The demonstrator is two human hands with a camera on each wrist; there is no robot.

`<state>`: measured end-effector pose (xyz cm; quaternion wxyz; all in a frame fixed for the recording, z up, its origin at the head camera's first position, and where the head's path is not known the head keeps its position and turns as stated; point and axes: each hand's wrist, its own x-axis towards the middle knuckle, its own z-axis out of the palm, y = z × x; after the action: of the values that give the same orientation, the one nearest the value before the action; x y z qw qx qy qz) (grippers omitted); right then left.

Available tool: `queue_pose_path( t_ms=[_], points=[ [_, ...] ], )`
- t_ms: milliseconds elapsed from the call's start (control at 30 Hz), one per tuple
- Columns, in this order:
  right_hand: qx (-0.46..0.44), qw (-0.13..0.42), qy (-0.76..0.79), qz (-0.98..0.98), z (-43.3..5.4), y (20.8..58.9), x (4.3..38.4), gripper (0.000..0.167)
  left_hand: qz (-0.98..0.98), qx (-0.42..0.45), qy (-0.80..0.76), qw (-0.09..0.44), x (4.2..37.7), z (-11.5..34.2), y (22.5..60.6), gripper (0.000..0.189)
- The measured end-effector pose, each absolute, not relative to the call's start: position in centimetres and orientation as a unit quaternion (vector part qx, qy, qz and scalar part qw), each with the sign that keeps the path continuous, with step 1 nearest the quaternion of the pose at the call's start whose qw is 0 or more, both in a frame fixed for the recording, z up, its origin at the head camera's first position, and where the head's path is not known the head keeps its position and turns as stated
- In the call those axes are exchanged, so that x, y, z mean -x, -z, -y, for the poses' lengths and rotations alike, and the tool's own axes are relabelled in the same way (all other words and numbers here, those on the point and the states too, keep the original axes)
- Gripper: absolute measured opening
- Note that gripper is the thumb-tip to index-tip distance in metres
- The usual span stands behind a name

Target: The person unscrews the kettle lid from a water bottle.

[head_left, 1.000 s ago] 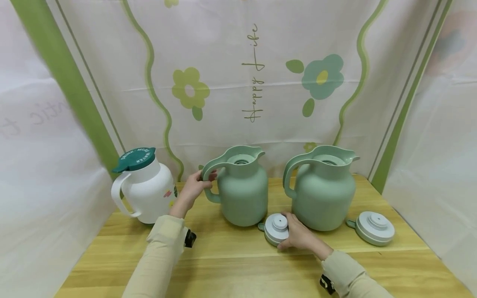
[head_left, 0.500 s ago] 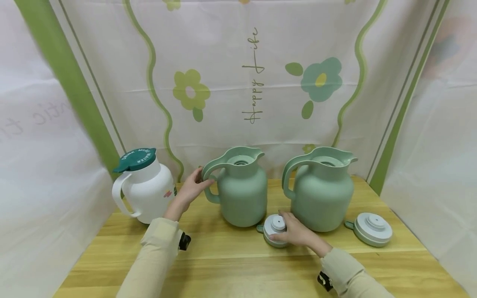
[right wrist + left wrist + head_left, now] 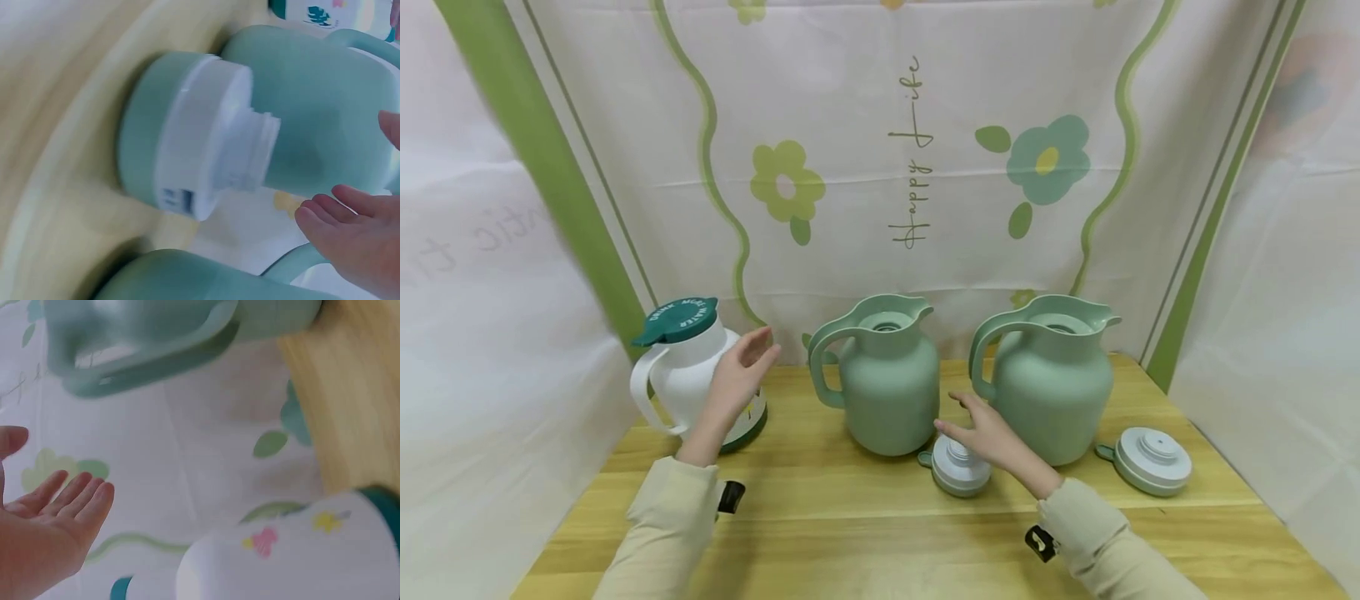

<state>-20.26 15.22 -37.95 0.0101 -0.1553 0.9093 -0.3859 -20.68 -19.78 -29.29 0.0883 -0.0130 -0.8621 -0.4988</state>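
Let lid (image 3: 962,477) go from right hand (image 3: 988,433) since half a second ago. Sitting white side up on desk (image 3: 880,550), on near side of gap between middle green jug (image 3: 891,392) and right green jug (image 3: 1051,400). Keeping right hand just above, with thumb and fingers apart. Also took left hand (image 3: 733,379) off middle green jug, leftward to near white jug (image 3: 688,379), likewise with thumb and fingers apart.

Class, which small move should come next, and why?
Probably the left hand should reach for the curved white handle of the round-bodied white jug: that hand hangs empty nearby, and only this jug has its lid, flat and dark green, on.
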Motion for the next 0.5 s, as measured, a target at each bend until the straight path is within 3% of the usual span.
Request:
queue_pose_path(
  t_ms=[167,400,500],
  points=[
    [0.155,-0.004,0.411,-0.898,-14.6,37.1,20.6,0.055,0.851,-0.030,0.483,0.202,19.4,21.7,28.2,0.047],
    [0.157,-0.038,0.445,-0.881,-13.4,36.4,21.0,0.044,0.767,-0.086,0.468,0.431,19.1,24.6,28.4,0.039],
    [0.153,-0.061,0.465,-0.870,-12.8,35.9,21.1,0.036,0.745,-0.105,0.464,0.467,18.8,26.0,28.9,0.041]
  ],
)
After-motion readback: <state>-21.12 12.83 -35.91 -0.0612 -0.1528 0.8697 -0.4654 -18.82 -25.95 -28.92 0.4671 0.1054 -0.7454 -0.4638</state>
